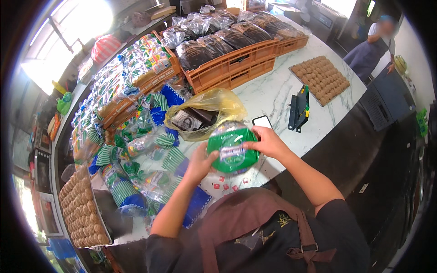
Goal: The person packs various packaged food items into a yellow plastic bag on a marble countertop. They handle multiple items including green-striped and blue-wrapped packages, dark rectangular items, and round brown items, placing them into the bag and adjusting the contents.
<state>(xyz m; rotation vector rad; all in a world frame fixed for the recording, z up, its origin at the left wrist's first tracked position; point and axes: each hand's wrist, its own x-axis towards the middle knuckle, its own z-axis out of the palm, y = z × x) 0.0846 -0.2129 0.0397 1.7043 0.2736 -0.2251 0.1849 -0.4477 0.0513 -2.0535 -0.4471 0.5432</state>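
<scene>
Both hands hold a rounded, filled green plastic bread bag [233, 152] above the near edge of the marble table. My left hand [201, 161] grips its left side with the thumb on the front. On the opposite side my right hand [268, 142] has its thumb across the printed face and its fingers behind. Just beyond the bag lies an open yellow plastic bag [221, 102] with dark brown packs inside. A phone [261, 122] with a lit white screen rests by my right hand. Small red tags [226, 186] are scattered on the table below the bread bag.
Loose green-striped and blue bags [129, 170] cover the left of the table. Orange crates [232, 68] of dark bagged loaves and a pile of wrapped bread [132, 68] stand behind. A black-and-green device [299, 109] and a bun tray [320, 79] lie right. Another person [371, 50] stands far right.
</scene>
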